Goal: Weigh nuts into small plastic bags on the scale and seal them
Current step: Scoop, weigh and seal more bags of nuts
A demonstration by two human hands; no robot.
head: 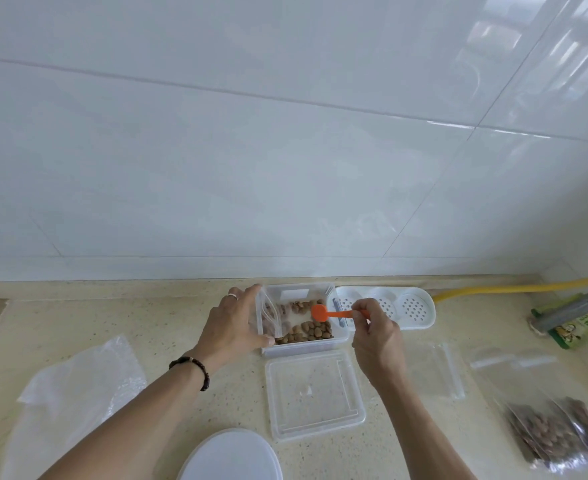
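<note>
A clear plastic box point(337, 341) with brown nuts point(311, 330) in it stands on the counter near the wall. My left hand point(231, 323) holds a small clear plastic bag point(271, 317) at the box's left side; a few nuts show inside the bag. My right hand point(375, 336) pinches the handle of an orange spoon point(323, 313), whose bowl hovers over the nuts. The white round scale point(231, 457) lies at the bottom edge, with nothing on it.
The box's clear lid point(315, 393) lies in front of it. Filled bags of nuts point(559, 434) and empty small bags point(438, 368) lie on the right. A large crumpled plastic bag point(74, 393) lies left. A white perforated tray point(413, 308), a yellow hose point(514, 289) and a green packet point(580, 329) stand behind.
</note>
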